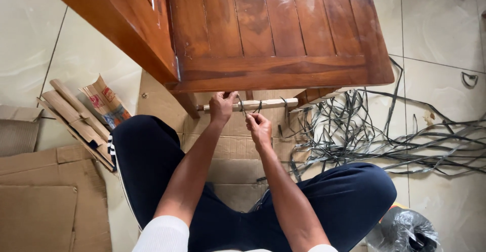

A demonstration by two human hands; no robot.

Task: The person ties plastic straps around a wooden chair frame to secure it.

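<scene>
The pale wooden rail [263,103] under the front edge of the wooden chair seat [273,72] is clamped by the left hand [221,106]. A dark strip [242,106] is pinched in the right hand [259,128]. Each wrap should be kept taut and close-laid.

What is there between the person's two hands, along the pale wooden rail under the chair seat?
In the head view, between the left hand and the right hand, a short stretch of the pale rail shows, crossed by dark strips wound over it.
</scene>
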